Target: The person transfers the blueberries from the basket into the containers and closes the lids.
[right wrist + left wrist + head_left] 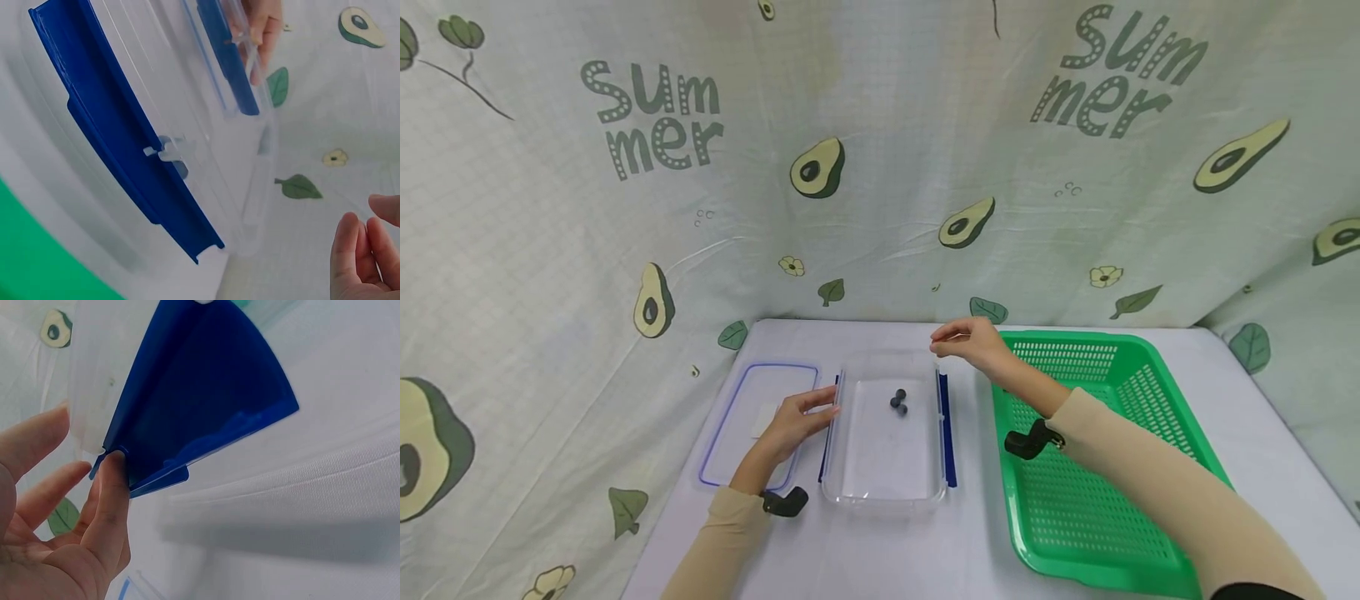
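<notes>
A clear plastic food container (880, 467) stands in the middle of the table, with three small dark blueberries (899, 402) inside. My left hand (793, 425) is at its left side. In the left wrist view, one fingertip touches the blue side clip (206, 387), and the other fingers extend near the container's wall. My right hand (972, 342) hovers by the far right corner of the container, fingers bent loosely downward. Seen from the right wrist, its thumb and fingertips are apart, and nothing shows between them. Another blue clip (112, 119) hangs folded out along the right side.
A clear lid with a blue seal (730, 417) lies left of the container, partly behind the left hand. To the right sits a large green plastic basket (1017, 517), under my right forearm. A printed avocado curtain (880, 100) hangs behind the white-covered table.
</notes>
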A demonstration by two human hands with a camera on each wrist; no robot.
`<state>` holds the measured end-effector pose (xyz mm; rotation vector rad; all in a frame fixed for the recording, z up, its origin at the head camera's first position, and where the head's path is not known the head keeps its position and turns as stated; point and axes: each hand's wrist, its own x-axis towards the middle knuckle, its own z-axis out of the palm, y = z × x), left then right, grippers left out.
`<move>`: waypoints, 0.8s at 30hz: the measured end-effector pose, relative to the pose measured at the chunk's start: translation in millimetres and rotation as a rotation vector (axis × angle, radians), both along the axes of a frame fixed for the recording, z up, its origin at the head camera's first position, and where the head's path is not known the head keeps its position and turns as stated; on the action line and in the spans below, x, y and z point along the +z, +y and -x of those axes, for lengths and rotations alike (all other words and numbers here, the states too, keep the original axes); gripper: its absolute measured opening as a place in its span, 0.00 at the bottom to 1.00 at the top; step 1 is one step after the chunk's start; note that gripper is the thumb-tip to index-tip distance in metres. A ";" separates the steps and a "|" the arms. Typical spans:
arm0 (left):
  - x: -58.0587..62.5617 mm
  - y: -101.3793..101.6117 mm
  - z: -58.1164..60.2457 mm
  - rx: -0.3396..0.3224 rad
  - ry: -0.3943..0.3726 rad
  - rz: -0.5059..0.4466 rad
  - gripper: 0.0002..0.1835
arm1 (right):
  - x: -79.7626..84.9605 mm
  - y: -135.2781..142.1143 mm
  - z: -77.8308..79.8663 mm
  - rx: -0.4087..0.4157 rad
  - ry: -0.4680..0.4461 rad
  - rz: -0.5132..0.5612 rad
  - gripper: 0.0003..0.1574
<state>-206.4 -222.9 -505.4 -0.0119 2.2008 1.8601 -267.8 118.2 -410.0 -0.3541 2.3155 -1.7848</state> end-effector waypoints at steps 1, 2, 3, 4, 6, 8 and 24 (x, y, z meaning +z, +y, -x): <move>-0.3 -0.2 0.3 -0.002 0.000 0.002 0.29 | 1.5 3.6 -0.4 -0.002 0.008 -0.003 0.16; -0.8 -0.4 0.6 -0.003 -0.003 -0.004 0.30 | 2.5 7.4 -0.5 -0.004 0.016 0.000 0.16; -1.3 -0.8 1.0 -0.004 -0.004 -0.008 0.30 | 3.2 11.1 -0.4 -0.005 0.025 -0.002 0.16; -1.7 -1.1 1.2 -0.007 -0.005 -0.012 0.30 | 3.8 15.0 -0.3 -0.011 0.030 0.002 0.16; -2.6 -1.7 1.5 -0.018 -0.003 -0.017 0.30 | 4.4 23.2 -0.2 -0.021 0.037 0.005 0.16; -3.0 -2.0 1.5 -0.022 -0.003 -0.027 0.30 | 5.3 31.2 -0.6 -0.038 0.034 0.008 0.17; -1.2 -0.1 0.6 -0.013 -0.014 -0.016 0.30 | -6.8 90.6 -12.0 -0.141 0.018 -0.042 0.26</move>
